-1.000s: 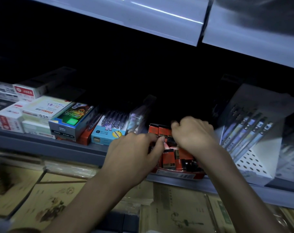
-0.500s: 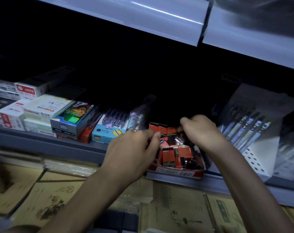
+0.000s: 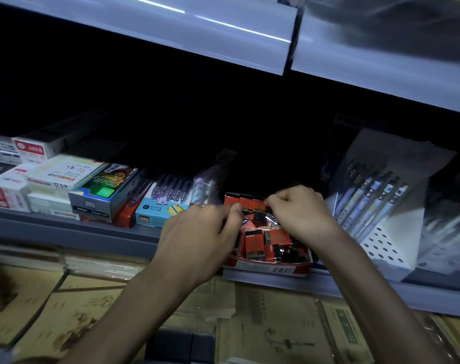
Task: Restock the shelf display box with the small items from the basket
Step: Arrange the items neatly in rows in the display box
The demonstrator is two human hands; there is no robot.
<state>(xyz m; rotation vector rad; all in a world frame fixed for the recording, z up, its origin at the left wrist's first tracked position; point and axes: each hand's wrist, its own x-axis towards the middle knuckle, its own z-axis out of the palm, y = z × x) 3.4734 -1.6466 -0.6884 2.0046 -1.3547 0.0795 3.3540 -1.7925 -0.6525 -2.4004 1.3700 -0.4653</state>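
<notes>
A red display box (image 3: 268,267) sits at the front edge of the shelf, holding several small orange-and-black packs marked 2B (image 3: 255,245). Both of my hands reach into it. My left hand (image 3: 200,237) is at the box's left side, its thumb and fingers curled against the packs at the back row. My right hand (image 3: 299,214) is over the back right of the box, its fingertips pinching a small pack near the back row (image 3: 246,200). The basket is out of view.
Left of the box stand a blue pen box (image 3: 160,208), a grey box with a green patch (image 3: 105,195) and white boxes (image 3: 55,179). A white perforated pen display (image 3: 381,206) stands right. The upper shelf edge (image 3: 197,35) overhangs. Brown notebooks (image 3: 276,332) lie below.
My right hand has shifted back toward the rear row of the box and my left thumb has risen to meet it; more packs at the box front are uncovered.
</notes>
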